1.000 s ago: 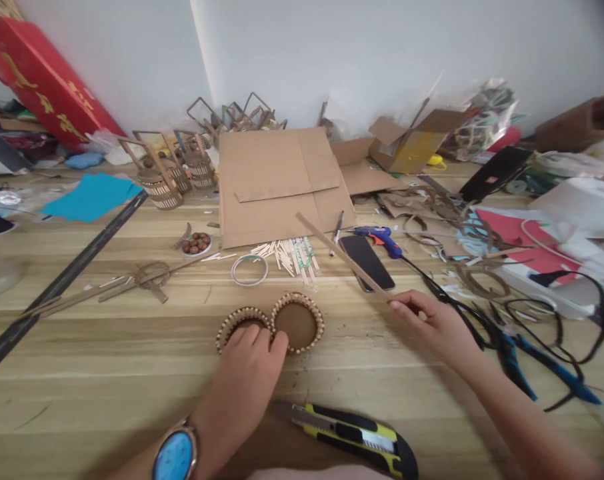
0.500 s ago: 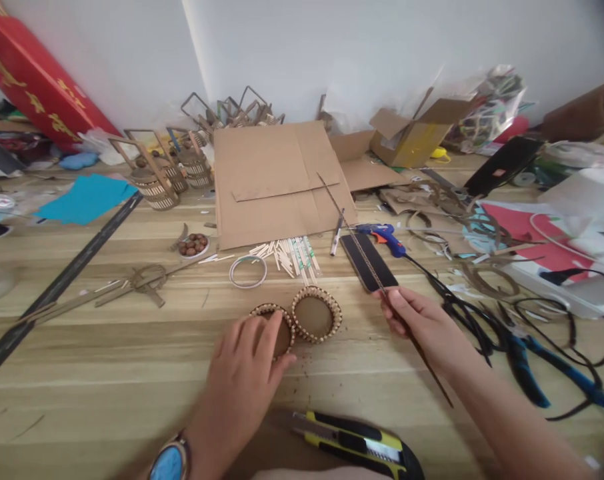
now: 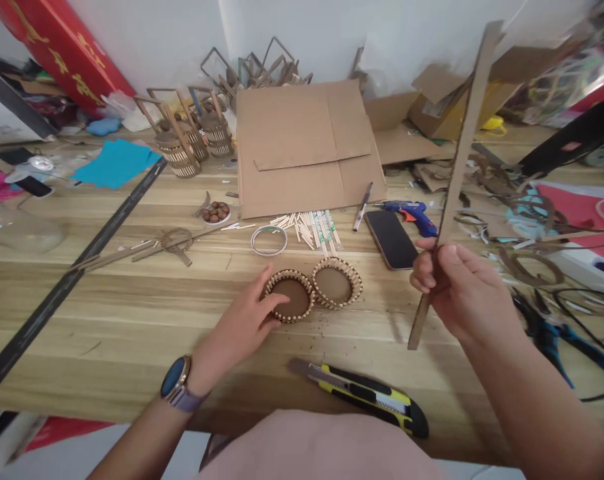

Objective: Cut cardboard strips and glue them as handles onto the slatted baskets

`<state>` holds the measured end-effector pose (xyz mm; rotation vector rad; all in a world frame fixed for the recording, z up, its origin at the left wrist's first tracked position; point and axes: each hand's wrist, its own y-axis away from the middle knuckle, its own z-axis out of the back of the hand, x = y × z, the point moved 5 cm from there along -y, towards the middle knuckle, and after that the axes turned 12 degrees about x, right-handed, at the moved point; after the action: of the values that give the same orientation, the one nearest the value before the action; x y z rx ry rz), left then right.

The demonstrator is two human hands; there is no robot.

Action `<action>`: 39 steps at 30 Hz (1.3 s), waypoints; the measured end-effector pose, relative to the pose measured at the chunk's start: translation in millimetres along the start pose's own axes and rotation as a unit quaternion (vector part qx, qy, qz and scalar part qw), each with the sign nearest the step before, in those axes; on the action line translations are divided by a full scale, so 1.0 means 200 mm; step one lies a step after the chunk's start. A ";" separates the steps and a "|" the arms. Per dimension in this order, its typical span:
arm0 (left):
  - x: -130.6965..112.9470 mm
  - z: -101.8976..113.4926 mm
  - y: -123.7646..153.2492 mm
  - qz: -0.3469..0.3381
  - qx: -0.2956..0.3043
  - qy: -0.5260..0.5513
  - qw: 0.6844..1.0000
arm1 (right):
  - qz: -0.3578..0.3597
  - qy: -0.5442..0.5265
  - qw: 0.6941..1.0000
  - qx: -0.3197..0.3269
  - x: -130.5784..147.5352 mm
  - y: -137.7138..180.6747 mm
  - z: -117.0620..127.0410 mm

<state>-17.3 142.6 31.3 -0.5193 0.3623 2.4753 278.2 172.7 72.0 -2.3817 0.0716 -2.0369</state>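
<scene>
Two small round baskets, open-topped and with beaded-looking rims, stand side by side on the table. My left hand (image 3: 249, 307) is at the left basket (image 3: 295, 308), one finger reaching over its rim and the others against the outer wall. Just right of it, touching or nearly so, is the right basket (image 3: 336, 283). My right hand (image 3: 452, 277) pinches a long, narrow cardboard strip (image 3: 465, 150) near its lower part and holds it upright above the table. A yellow-and-black utility knife (image 3: 367, 393) lies near the front edge, blade end to the left.
Behind the baskets are a tape ring (image 3: 269, 241), small pale sticks (image 3: 307, 230), a bowl of brown balls (image 3: 217, 213) and cardboard sheets (image 3: 307, 133). A phone (image 3: 391, 240), glue gun (image 3: 412, 215) and pliers (image 3: 557, 340) lie right. Lidded model buckets (image 3: 177, 157) stand back left.
My right hand has raised the strip and turned it upright, flat face showing. My left hand has shifted to the left basket's side, uncovering its inside. The view has shifted.
</scene>
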 end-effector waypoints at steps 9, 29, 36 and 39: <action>0.03 0.03 0.00 -0.083 -0.042 -0.096 0.991 | -0.022 -0.130 0.991 0.008 -0.03 -0.02 -0.04; -0.38 0.00 -0.01 -0.001 0.048 0.405 0.913 | 0.006 -0.069 0.977 0.201 0.02 0.10 -0.56; 0.02 0.17 0.18 0.144 -0.159 0.395 0.894 | 0.157 0.552 0.789 0.218 -0.12 0.16 -0.39; 0.11 0.20 0.19 0.166 -0.199 0.387 0.885 | 0.191 0.652 0.705 0.202 -0.21 0.20 -0.37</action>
<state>-68.0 137.1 61.9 -1.7658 0.2478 2.5617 197.2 135.9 40.8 -0.2891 0.0875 -2.5884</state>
